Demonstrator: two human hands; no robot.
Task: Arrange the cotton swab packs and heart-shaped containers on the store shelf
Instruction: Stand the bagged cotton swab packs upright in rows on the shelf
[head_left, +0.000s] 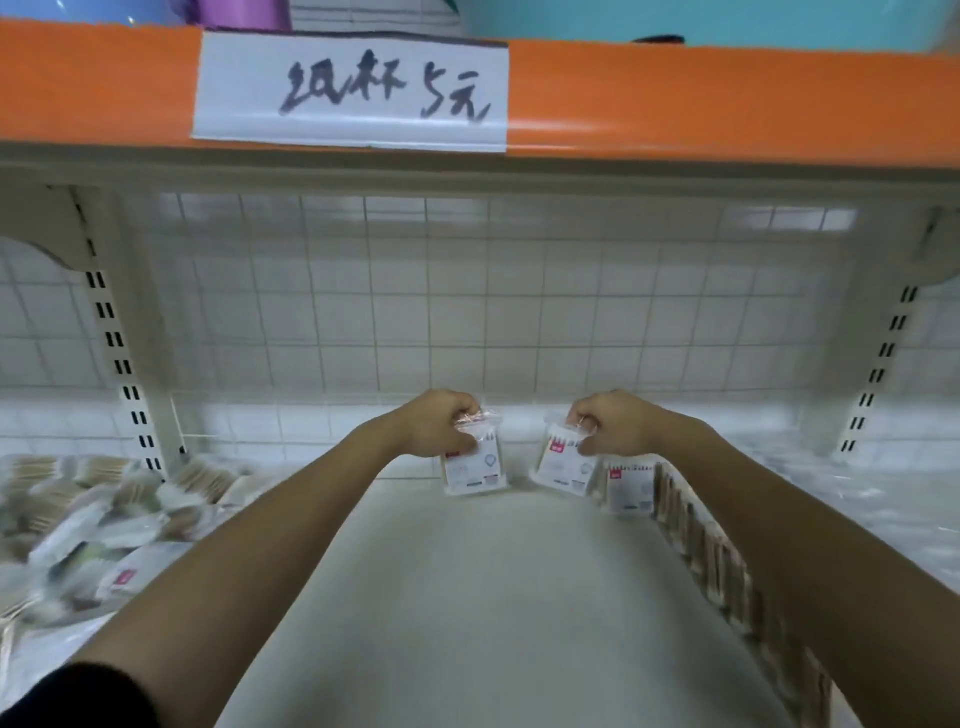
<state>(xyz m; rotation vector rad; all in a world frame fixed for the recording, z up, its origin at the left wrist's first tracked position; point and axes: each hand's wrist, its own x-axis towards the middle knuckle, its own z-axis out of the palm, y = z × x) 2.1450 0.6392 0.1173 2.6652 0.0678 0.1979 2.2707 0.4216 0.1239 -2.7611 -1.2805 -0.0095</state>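
Both my arms reach to the back of the white shelf (467, 597). My left hand (441, 423) pinches the top of a clear cotton swab pack (475, 470) that stands upright near the wire grid. My right hand (608, 423) pinches the top of a second, tilted pack (563, 467) just to the right. A row of upright packs (727, 561) runs from the back along the shelf's right side, starting with a front-facing pack (628, 488). No heart-shaped container shows.
A loose heap of swab packs (88, 525) lies at the left, past a slotted upright (119, 353). A wire grid back panel (467, 291) closes the rear. Overhead runs an orange shelf edge with a handwritten white label (350, 93).
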